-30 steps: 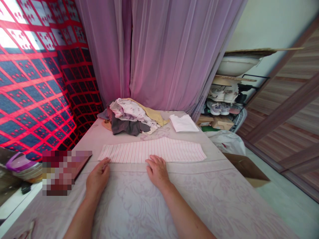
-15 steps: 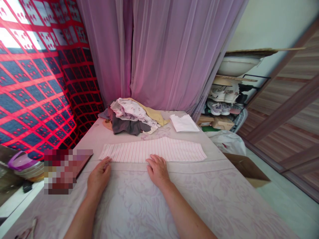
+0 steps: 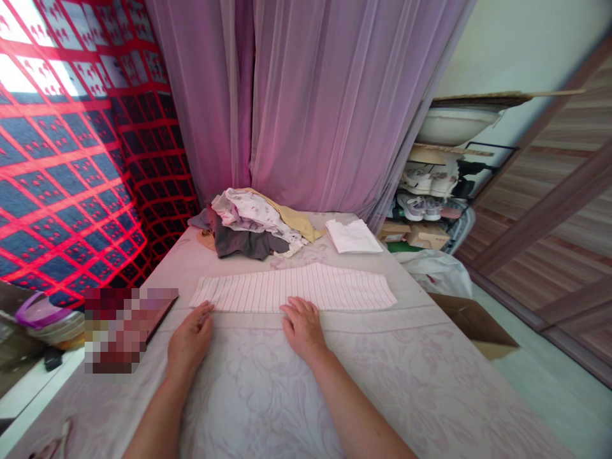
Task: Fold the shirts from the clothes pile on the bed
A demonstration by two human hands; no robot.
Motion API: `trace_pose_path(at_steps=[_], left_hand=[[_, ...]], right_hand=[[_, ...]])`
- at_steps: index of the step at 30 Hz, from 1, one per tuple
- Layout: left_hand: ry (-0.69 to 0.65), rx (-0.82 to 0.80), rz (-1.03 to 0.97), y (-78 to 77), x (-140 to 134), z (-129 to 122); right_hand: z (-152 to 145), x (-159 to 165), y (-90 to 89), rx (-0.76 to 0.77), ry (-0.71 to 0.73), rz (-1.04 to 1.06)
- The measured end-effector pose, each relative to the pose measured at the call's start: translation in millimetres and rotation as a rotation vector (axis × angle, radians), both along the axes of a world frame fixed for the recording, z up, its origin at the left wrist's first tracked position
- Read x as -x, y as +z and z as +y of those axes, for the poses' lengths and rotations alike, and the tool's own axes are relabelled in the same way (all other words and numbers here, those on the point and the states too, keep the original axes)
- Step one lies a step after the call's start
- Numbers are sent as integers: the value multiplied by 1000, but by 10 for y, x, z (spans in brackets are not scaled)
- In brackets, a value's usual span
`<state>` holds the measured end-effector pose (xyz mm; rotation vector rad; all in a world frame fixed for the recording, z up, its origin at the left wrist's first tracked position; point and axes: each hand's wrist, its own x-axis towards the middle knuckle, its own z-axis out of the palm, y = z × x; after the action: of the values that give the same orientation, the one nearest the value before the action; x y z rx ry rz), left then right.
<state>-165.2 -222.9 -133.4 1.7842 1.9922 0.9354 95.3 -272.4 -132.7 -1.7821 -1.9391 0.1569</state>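
Note:
Folded into a long strip, a white pair of trousers or similar garment with pink stripes point(image 3: 335, 287) lies crosswise on the bed-like surface. My left hand point(image 3: 190, 335) rests at its near left corner, fingers loosely bent and thumb apart, with nothing seen in it. Along the near edge, around the middle, my right hand point(image 3: 303, 326) lies palm down with fingers spread, the tips touching the cloth.
Beyond the strip are a rumpled clothes pile point(image 3: 258, 223) and a folded white cloth point(image 3: 354, 236). A blurred-out flat item point(image 3: 162, 309) lies at left. An open cardboard box point(image 3: 473, 322) stands beside the right edge, below shelves with shoes point(image 3: 421, 207).

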Motion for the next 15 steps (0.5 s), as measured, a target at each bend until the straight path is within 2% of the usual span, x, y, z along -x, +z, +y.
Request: trace_pose_path(at_steps=[5,8,12,15], left_hand=[[-4,-7,-1,14,-1,1],[-3,-22,-9,1,6,7],[-10,-40,-13,-19,12,11],[-1,-35,2,-25,11,13]], right_hand=[[25,-45,-67,-50,17,68],[88,-222,-80,-132,-3,144],[234,-782,49,-151,-137,124],[350,-1363,203,-68,-382,11]])
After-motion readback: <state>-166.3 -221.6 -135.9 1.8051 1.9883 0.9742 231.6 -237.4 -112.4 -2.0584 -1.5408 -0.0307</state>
